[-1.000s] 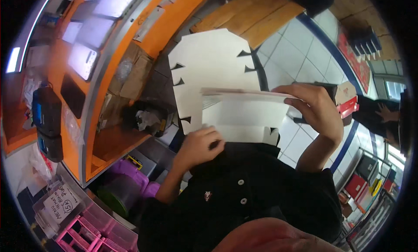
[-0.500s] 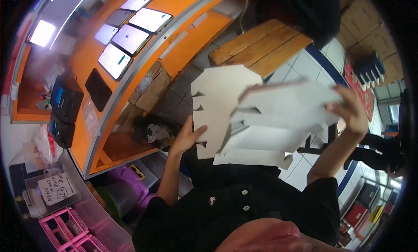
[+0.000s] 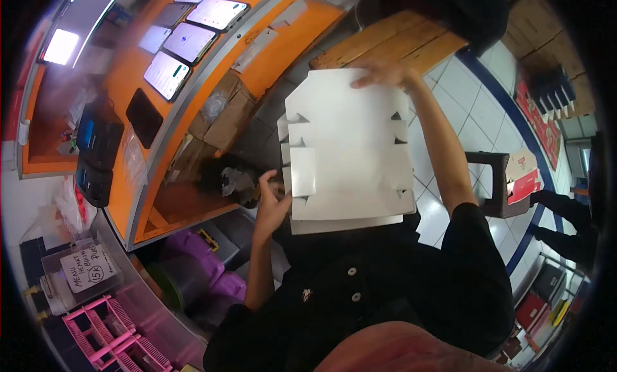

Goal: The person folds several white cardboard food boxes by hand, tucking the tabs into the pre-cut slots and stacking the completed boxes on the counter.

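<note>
A flat white cardboard box blank (image 3: 350, 160) with notched sides lies over my lap. At least one more blank (image 3: 347, 225) lies under it, showing along the left and near edges. My right hand (image 3: 385, 75) grips the top blank at its far edge, the fingertips lying over the card. At the left edge my left hand (image 3: 273, 205) is close against the blanks, its fingers apart and partly bent. The blanks hide what is below them.
An orange counter (image 3: 122, 160) at the left carries several lit phones (image 3: 167, 74), a dark phone (image 3: 144, 117) and black boxes (image 3: 96, 141). Ahead stands a wooden bench (image 3: 385, 41). A dark stool (image 3: 491, 186) with red-and-white card on it is at the right. Pink baskets (image 3: 109, 336) lie lower left.
The tilted upper blank has come down flat over the lower one. My right hand has shifted left to its far edge. My left hand's fingers have come off the card's face.
</note>
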`<state>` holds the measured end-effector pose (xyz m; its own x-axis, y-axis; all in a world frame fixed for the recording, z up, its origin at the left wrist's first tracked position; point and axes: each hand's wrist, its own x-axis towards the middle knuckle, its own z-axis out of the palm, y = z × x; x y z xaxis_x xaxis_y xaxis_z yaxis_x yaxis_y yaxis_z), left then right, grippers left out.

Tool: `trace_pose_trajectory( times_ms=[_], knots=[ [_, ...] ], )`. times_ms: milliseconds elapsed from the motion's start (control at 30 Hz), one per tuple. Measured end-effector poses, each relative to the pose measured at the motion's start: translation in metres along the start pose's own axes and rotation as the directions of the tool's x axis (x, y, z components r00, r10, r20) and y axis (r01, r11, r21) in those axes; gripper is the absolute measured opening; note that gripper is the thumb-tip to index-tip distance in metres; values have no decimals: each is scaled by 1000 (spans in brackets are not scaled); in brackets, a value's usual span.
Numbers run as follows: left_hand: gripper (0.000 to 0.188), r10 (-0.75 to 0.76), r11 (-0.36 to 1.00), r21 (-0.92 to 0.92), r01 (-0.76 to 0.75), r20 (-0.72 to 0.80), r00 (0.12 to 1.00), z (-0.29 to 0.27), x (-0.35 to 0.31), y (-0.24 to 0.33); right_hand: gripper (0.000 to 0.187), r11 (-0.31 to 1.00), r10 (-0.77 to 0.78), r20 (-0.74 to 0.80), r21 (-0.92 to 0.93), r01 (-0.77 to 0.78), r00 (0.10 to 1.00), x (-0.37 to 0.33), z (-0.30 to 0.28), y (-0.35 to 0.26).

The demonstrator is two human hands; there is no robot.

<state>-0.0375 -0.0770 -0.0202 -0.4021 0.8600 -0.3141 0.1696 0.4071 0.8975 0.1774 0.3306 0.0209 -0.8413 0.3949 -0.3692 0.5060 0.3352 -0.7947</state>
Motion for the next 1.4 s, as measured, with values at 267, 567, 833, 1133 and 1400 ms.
trace_pose_trajectory(
  times_ms=[267,567,833,1133,1400],
  knots=[
    [32,205,954,252,-166,-139,969,20,26,52,67,912,-184,-454,-409,-20,872,4,39,41],
    [31,219,901,414,-125,-188,957,32,36,56,52,883,341,-828,120,-453,446,-180,150,-4],
    [35,564,620,716,-321,-122,816,44,38,58,56,848,486,-729,263,-459,482,-190,208,-25],
    [52,586,463,820,-335,0,810,46,15,59,74,873,428,-683,144,-466,591,-181,185,-37],
    [21,409,618,683,-389,143,901,17,39,81,80,874,339,-722,4,-486,604,-178,190,-10]
  ],
)
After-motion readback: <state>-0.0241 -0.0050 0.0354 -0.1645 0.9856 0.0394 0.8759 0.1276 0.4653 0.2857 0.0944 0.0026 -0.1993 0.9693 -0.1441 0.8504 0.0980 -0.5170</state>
